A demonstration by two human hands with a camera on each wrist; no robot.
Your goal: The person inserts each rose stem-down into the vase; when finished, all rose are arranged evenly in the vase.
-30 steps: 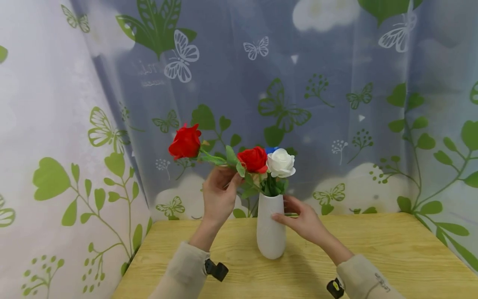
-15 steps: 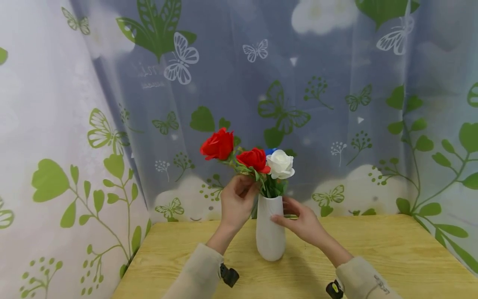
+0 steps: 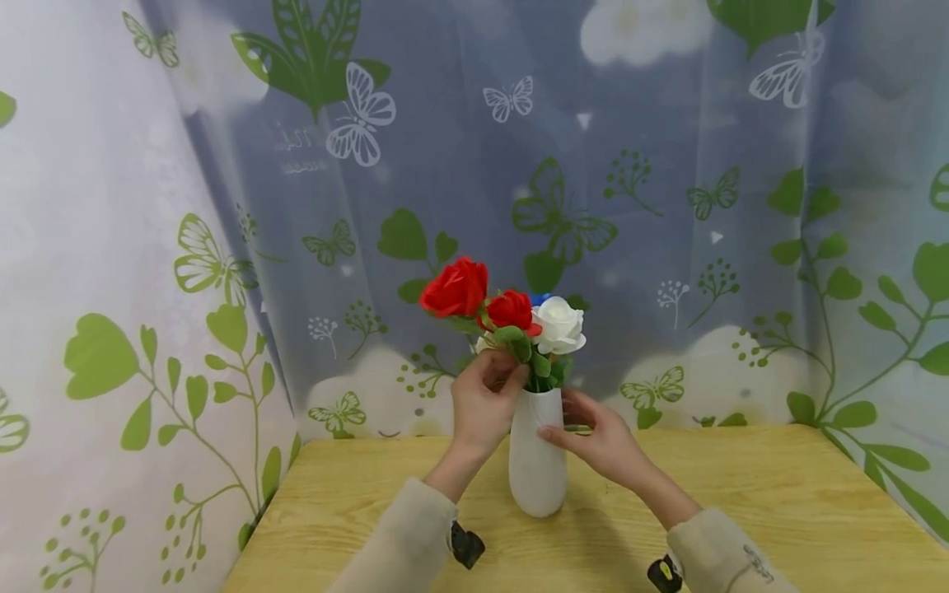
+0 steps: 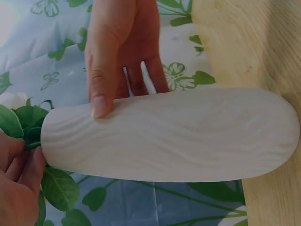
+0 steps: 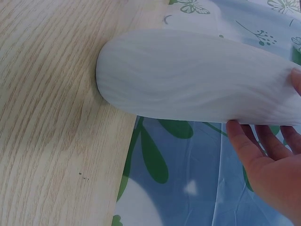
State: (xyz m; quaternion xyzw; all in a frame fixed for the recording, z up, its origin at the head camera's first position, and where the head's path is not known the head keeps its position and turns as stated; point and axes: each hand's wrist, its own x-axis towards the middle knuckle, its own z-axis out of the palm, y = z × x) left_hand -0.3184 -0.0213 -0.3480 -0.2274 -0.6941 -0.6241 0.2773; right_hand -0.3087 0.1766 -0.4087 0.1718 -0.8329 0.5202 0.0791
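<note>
My left hand (image 3: pixel 482 408) pinches a green stem (image 4: pixel 32 145) beside the mouth of a white vase (image 3: pixel 537 461). A large red rose (image 3: pixel 455 287) leans left above that hand, and a smaller red rose (image 3: pixel 510 310) sits close beside it; which bloom the pinched stem carries is unclear. A white rose (image 3: pixel 559 325) and a partly hidden blue flower (image 3: pixel 540 298) stand above the vase. Holding the upright vase from its right side, my right hand (image 3: pixel 604 436) has its thumb on the front, and its fingers (image 5: pixel 247 146) touch the side. The stem's lower end is hidden.
The vase stands on a wood-grain table (image 3: pixel 652 511). Behind it and at the left hang printed curtains (image 3: pixel 445 140) with leaves and butterflies. Black wrist cameras are worn at both sleeves.
My left hand has moved right to the vase mouth, bringing the large red rose rightward and closer to the bunch. The right hand and vase stay nearly still.
</note>
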